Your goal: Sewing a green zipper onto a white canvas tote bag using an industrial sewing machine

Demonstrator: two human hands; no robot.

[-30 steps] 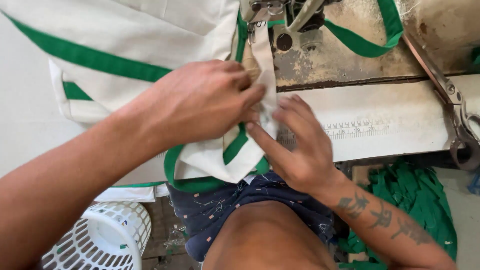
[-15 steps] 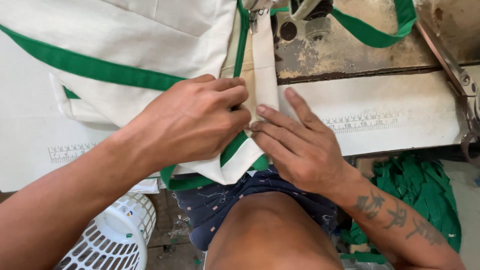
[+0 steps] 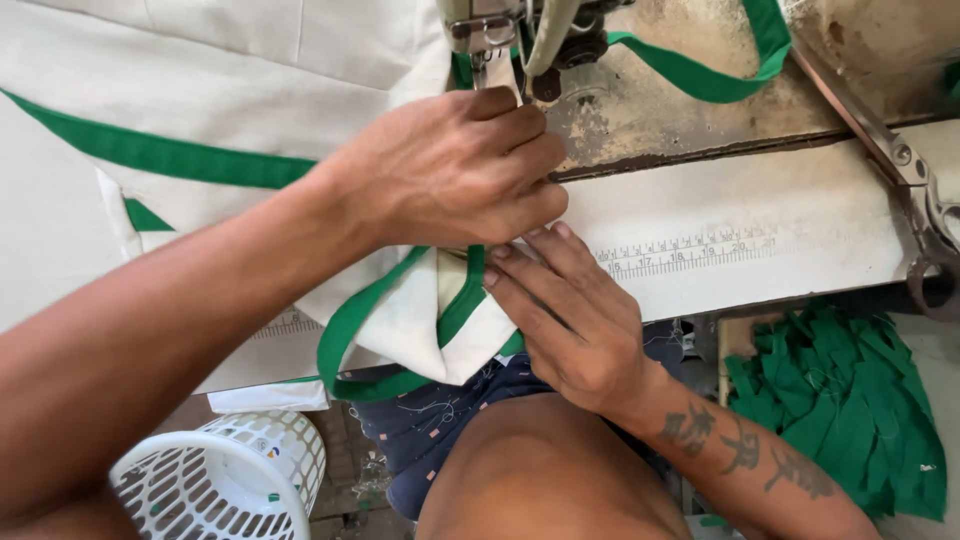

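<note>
A cream cloth piece [image 3: 250,90] edged with green binding tape [image 3: 180,160] lies across a sewing table. My left hand [image 3: 450,170] grips a folded edge of the cloth just in front of the sewing machine's presser foot [image 3: 490,50]. My right hand [image 3: 570,310] lies flat beside it, fingers pressing the cloth's edge and the green tape [image 3: 460,300] at the table's front. A loop of the bound cloth hangs off the table over my lap.
A loose green strap [image 3: 720,80] curls behind the machine head. Large metal scissors [image 3: 920,200] rest at the right edge. A ruler strip [image 3: 690,250] runs along the table front. Below are a white slotted basket [image 3: 220,480] and a pile of green scraps [image 3: 850,400].
Both hands have slid the cloth forward toward the presser foot. My right hand's fingers have flattened onto the cloth edge. The camera has shifted closer to the machine.
</note>
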